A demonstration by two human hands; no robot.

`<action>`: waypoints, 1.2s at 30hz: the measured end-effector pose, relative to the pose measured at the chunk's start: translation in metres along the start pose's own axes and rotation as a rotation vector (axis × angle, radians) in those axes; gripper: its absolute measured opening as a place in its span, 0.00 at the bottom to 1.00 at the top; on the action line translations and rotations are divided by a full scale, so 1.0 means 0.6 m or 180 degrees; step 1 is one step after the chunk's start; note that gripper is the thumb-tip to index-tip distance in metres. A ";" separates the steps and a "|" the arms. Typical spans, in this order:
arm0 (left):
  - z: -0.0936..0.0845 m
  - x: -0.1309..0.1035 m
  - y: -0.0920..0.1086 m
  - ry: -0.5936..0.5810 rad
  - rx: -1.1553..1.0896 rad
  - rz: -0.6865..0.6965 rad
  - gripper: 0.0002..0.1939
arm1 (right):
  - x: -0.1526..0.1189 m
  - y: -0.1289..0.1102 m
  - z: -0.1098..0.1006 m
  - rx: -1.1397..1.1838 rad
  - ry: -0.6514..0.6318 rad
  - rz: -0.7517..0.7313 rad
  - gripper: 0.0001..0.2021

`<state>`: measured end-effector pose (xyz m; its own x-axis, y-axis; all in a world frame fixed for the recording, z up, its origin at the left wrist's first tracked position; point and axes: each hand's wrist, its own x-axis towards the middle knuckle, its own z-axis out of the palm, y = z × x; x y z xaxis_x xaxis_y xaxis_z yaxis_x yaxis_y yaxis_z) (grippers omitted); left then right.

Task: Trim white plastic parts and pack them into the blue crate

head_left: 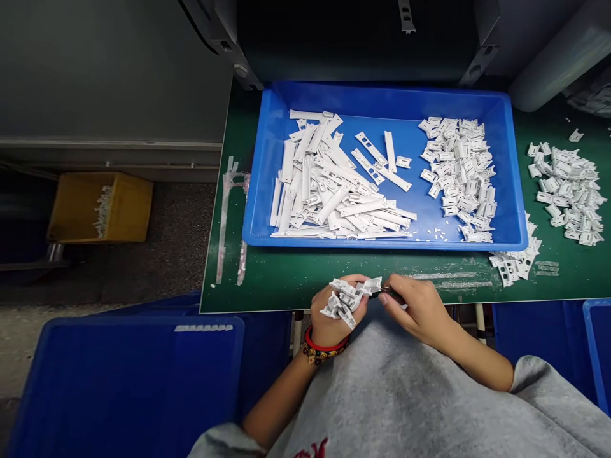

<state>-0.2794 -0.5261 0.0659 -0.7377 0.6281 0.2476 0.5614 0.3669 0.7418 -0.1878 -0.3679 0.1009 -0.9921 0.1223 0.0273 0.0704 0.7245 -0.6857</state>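
My left hand is closed around a handful of small white plastic parts, just in front of the table edge. Red and dark beaded bracelets circle that wrist. In my right hand is a small dark-handled tool, mostly covered by my fingers. Its thin tip meets one white part at the right side of the handful; the exact kind of tool cannot be made out. Beyond both hands lies a blue tray, with long white plastic strips heaped at left and short white pieces at right.
More white pieces lie on the green table right of the tray, in a loose pile and a smaller pile. A conveyor belt runs behind. Blue bins flank me; a yellow bin stands at left.
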 end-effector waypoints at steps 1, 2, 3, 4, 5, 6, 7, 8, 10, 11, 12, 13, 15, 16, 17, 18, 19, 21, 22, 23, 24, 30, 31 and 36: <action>0.001 -0.001 0.000 0.0018 -0.0014 -0.0001 0.05 | 0.001 0.001 0.001 -0.0040 0.0007 0.0013 0.13; 0.001 -0.002 -0.001 0.0037 -0.0035 -0.0001 0.05 | 0.001 0.001 0.002 -0.0076 0.0018 0.0017 0.13; 0.002 -0.003 -0.001 0.0049 -0.0061 -0.0002 0.04 | 0.001 0.002 0.003 -0.0108 0.0039 0.0011 0.14; 0.002 -0.003 -0.001 0.0051 -0.0093 -0.0007 0.04 | 0.002 0.003 0.004 -0.0135 0.0060 -0.0001 0.14; 0.002 -0.004 0.000 0.0052 -0.0136 -0.0019 0.03 | 0.002 0.004 0.005 -0.0156 0.0083 -0.0021 0.14; 0.002 -0.005 0.000 0.0064 -0.0191 -0.0037 0.03 | 0.002 0.005 0.006 -0.0172 0.0109 -0.0044 0.15; 0.003 -0.006 0.001 0.0085 -0.0261 -0.0051 0.02 | 0.003 0.006 0.007 -0.0184 0.0134 -0.0070 0.15; 0.004 -0.007 0.002 0.0129 -0.0338 -0.0056 0.01 | 0.004 0.008 0.009 -0.0195 0.0151 -0.0097 0.15; 0.006 -0.009 0.003 0.0244 -0.0464 -0.0058 0.02 | 0.005 0.010 0.012 -0.0222 0.0166 -0.0160 0.16; 0.006 -0.010 0.004 0.0299 -0.0502 -0.0040 0.03 | 0.006 0.010 0.014 -0.0237 0.0170 -0.0192 0.16; 0.007 -0.011 0.006 0.0337 -0.0511 -0.0012 0.04 | 0.006 0.010 0.015 -0.0245 0.0171 -0.0225 0.16; 0.007 -0.012 0.007 0.0344 -0.0500 0.0006 0.04 | 0.006 0.009 0.015 -0.0238 0.0169 -0.0260 0.16; 0.005 -0.013 0.011 0.0298 -0.0413 -0.0030 0.01 | 0.003 0.007 0.013 -0.0155 0.0161 -0.0331 0.16; 0.003 -0.013 0.014 0.0257 -0.0344 -0.0063 0.00 | 0.000 0.006 0.010 -0.0076 0.0175 -0.0357 0.15; 0.001 -0.012 0.016 0.0229 -0.0273 -0.0101 0.01 | -0.003 0.005 0.006 0.0004 0.0210 -0.0366 0.15; -0.001 -0.012 0.018 0.0212 -0.0214 -0.0125 0.02 | -0.006 0.005 0.002 0.0068 0.0270 -0.0359 0.14; -0.003 -0.011 0.020 0.0204 -0.0167 -0.0126 0.03 | -0.010 0.004 -0.002 0.0098 0.0346 -0.0332 0.12; -0.005 -0.011 0.023 0.0185 -0.0115 -0.0113 0.03 | -0.016 0.005 -0.007 0.0028 0.0474 -0.0272 0.11; -0.005 -0.011 0.023 0.0174 -0.0130 -0.0125 0.04 | -0.017 0.005 -0.009 -0.0059 0.0509 -0.0272 0.11; -0.005 -0.011 0.023 0.0170 -0.0164 -0.0144 0.04 | -0.018 0.005 -0.009 -0.0152 0.0529 -0.0296 0.11; -0.004 -0.011 0.023 0.0170 -0.0203 -0.0157 0.04 | -0.018 0.006 -0.008 -0.0238 0.0537 -0.0340 0.12; -0.002 -0.010 0.021 0.0292 -0.0360 0.0031 0.01 | -0.015 0.002 -0.005 -0.0473 0.0530 -0.0539 0.13; -0.003 -0.011 0.020 0.0294 -0.0367 0.0043 0.02 | -0.016 0.001 -0.006 -0.0483 0.0521 -0.0534 0.14; -0.007 -0.015 0.013 0.0201 -0.0370 0.0188 0.02 | -0.025 0.011 0.007 -0.0579 0.0465 -0.0410 0.17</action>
<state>-0.2698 -0.5319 0.0722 -0.7288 0.6005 0.3290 0.5600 0.2462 0.7911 -0.1729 -0.3682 0.0928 -0.9695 0.1082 0.2197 -0.0250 0.8488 -0.5281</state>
